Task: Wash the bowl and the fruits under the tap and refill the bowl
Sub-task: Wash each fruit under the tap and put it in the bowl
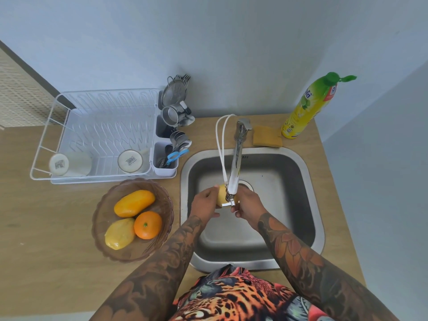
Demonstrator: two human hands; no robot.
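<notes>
Over the steel sink, my left hand and my right hand together hold a pale yellow fruit right under the tap spout, which hides part of the fruit. To the left on the counter stands a brown translucent bowl. In it lie an orange-yellow mango, a yellow fruit and an orange.
A white dish rack with two cups and a cutlery holder stands behind the bowl. A sponge and a yellow dish soap bottle sit behind the sink, near the wall. White tubing runs along the tap.
</notes>
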